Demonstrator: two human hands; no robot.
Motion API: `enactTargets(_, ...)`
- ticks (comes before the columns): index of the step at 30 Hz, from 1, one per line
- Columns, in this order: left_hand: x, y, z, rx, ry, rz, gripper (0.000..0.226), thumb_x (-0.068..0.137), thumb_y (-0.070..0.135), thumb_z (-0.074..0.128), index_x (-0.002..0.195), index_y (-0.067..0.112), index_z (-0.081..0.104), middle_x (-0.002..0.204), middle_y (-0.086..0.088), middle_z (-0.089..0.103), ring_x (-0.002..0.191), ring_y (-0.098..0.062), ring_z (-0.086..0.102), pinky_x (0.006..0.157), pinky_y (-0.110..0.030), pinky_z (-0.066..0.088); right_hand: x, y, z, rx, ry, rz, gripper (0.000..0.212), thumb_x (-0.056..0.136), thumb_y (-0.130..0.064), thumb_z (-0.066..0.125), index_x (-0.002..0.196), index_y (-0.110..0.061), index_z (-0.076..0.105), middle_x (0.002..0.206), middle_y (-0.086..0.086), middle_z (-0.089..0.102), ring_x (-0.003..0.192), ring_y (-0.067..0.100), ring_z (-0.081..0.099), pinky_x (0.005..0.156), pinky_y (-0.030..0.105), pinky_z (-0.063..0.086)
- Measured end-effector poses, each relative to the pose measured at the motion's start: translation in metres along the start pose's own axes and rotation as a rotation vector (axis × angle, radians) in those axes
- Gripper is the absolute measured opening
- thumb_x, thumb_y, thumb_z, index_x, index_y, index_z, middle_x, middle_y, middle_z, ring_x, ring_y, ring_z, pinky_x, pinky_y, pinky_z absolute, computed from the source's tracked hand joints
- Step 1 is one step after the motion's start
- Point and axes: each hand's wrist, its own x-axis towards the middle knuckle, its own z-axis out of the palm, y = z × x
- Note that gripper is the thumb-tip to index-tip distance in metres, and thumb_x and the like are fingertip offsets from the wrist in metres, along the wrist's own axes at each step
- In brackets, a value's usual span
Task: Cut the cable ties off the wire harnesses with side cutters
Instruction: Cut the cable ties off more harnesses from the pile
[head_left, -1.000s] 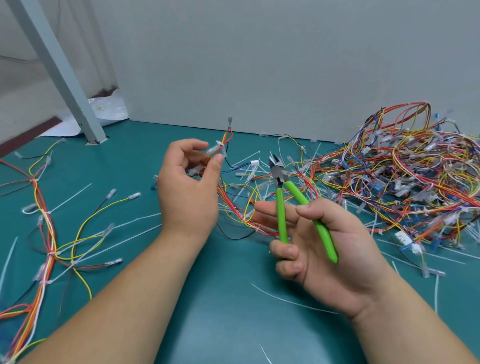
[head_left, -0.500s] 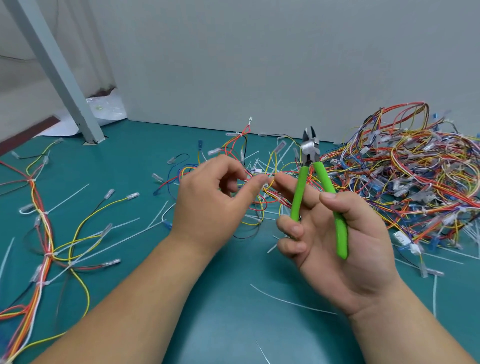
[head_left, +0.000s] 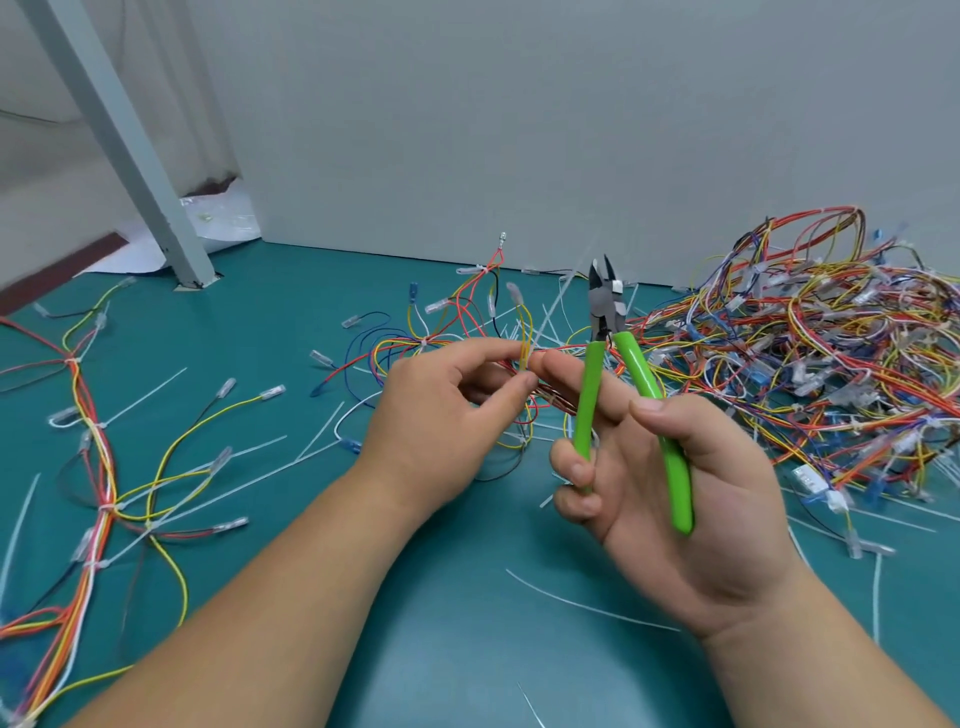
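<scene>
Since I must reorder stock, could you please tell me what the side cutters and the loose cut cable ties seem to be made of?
Side cutters: dull grey metal head, probably steel; handles sleeved in glossy green plastic or rubber, judging by the highlights. Cut cable ties: thin, whitish, slightly bent strips, probably nylon.

I am looking at a workshop bench: a teal mat (head_left: 467, 649) littered with cut cable ties (head_left: 592, 603), a heap of wire harnesses (head_left: 831, 353) on the right, a grey frame leg (head_left: 122, 140) and a plain partition wall (head_left: 519, 104).
</scene>
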Motion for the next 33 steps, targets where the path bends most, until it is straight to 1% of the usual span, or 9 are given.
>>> enactTargets(4,0.0,0.001,0.002,-0.116,0.041,-0.069,0.018,0.081,0.024,0.078,0.091,0.037,0.071,0.079,0.004,0.076,0.072,-0.017,0.075,0.07,-0.027,0.059,0.002,0.002,-0.002,-0.167,0.166,-0.058,0.061,0.07,-0.032,0.068,0.129,-0.017,0.068,0.124,-0.002,0.068,0.066,0.015,0.048,0.055,0.027,0.034)
enactTargets(7,0.001,0.004,0.002,-0.16,0.035,-0.086,0.018,0.084,0.015,0.081,0.088,0.029,0.071,0.077,0.001,0.076,0.069,-0.016,0.073,0.064,-0.02,0.055,0.002,0.004,0.0,-0.343,0.195,-0.106,0.055,0.063,-0.044,0.07,0.117,-0.032,0.074,0.107,-0.003,0.068,0.067,0.013,0.05,0.057,0.026,0.034)
enactTargets(10,0.003,0.007,0.002,-0.203,0.038,-0.088,0.021,0.085,0.008,0.08,0.084,0.026,0.069,0.074,0.005,0.075,0.064,-0.009,0.069,0.061,-0.016,0.053,0.002,0.005,0.002,-0.428,0.196,-0.129,0.053,0.064,-0.046,0.07,0.116,-0.036,0.073,0.095,-0.002,0.061,0.069,0.014,0.049,0.057,0.026,0.037)
enactTargets(13,0.004,0.008,0.002,-0.237,0.054,-0.101,0.02,0.085,0.005,0.08,0.084,0.022,0.069,0.07,0.005,0.073,0.062,-0.006,0.067,0.058,-0.015,0.052,0.002,0.006,0.003,-0.657,0.288,-0.196,0.044,0.068,-0.053,0.067,0.11,-0.04,0.071,0.082,-0.007,0.058,0.072,0.015,0.049,0.066,0.034,0.038)
enactTargets(14,0.004,0.007,0.002,-0.238,0.063,-0.105,0.02,0.085,0.006,0.08,0.084,0.022,0.068,0.07,0.005,0.073,0.062,-0.007,0.067,0.058,-0.016,0.052,0.002,0.007,0.003,-0.738,0.333,-0.225,0.04,0.069,-0.054,0.067,0.107,-0.039,0.071,0.084,-0.011,0.062,0.075,0.013,0.053,0.07,0.034,0.041)
enactTargets(16,0.005,0.006,0.001,-0.221,0.08,-0.114,0.019,0.085,0.008,0.08,0.084,0.023,0.068,0.072,0.002,0.075,0.062,-0.01,0.069,0.059,-0.017,0.052,0.003,0.008,0.001,-0.85,0.422,-0.262,0.032,0.072,-0.052,0.069,0.102,-0.039,0.07,0.091,-0.019,0.068,0.082,0.003,0.06,0.077,0.021,0.045)
enactTargets(19,0.004,0.006,0.001,-0.214,0.086,-0.14,0.014,0.088,0.011,0.077,0.087,0.022,0.068,0.074,-0.001,0.077,0.065,-0.016,0.075,0.061,-0.018,0.053,0.005,0.007,-0.001,-0.96,0.475,-0.255,0.03,0.072,-0.049,0.071,0.101,-0.041,0.069,0.096,-0.024,0.067,0.091,-0.002,0.062,0.072,0.006,0.04)
enactTargets(23,0.004,0.007,0.002,-0.24,0.077,-0.166,0.013,0.091,0.011,0.074,0.09,0.022,0.067,0.075,-0.003,0.077,0.067,-0.02,0.076,0.061,-0.018,0.053,0.004,0.011,-0.004,-1.143,0.46,-0.271,0.037,0.071,-0.049,0.07,0.106,-0.037,0.069,0.094,-0.011,0.064,0.072,0.003,0.053,0.071,0.019,0.039)
enactTargets(33,0.004,0.006,0.001,-0.204,0.112,-0.143,0.015,0.09,0.013,0.076,0.088,0.025,0.067,0.074,0.003,0.077,0.061,-0.013,0.073,0.06,-0.015,0.051,0.005,0.016,-0.005,-1.166,0.441,-0.332,0.033,0.069,-0.047,0.069,0.1,-0.054,0.064,0.096,-0.015,0.062,0.067,0.004,0.055,0.064,0.012,0.039)
